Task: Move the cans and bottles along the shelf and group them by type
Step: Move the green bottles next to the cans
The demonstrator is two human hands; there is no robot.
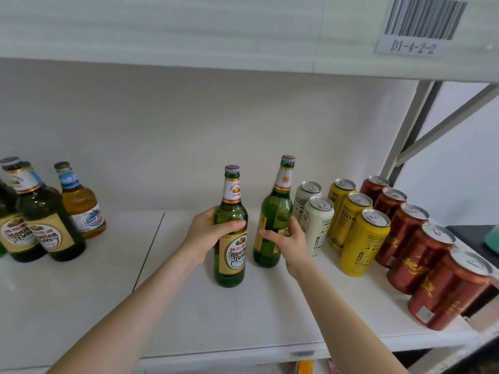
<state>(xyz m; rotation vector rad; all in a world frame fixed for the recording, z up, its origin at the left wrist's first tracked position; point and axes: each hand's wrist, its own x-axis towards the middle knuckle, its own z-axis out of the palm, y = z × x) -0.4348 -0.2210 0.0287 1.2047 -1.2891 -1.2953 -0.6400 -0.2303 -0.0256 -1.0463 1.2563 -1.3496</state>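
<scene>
Two green beer bottles stand mid-shelf. My left hand (209,233) wraps the left green bottle (231,252) at its shoulder. My right hand (289,240) grips the right green bottle (274,211), which leans slightly right. To the right stand two white cans (317,222), three yellow cans (361,241) and a row of several red cans (421,255). At the far left are more green bottles (48,225) and a clear bottle of amber drink with a blue label (81,203).
The white shelf board (189,319) has a seam left of centre. An upper shelf (216,31) with a barcode tag (421,22) hangs overhead. A grey upright and brace (410,130) close the right end, just behind the red cans.
</scene>
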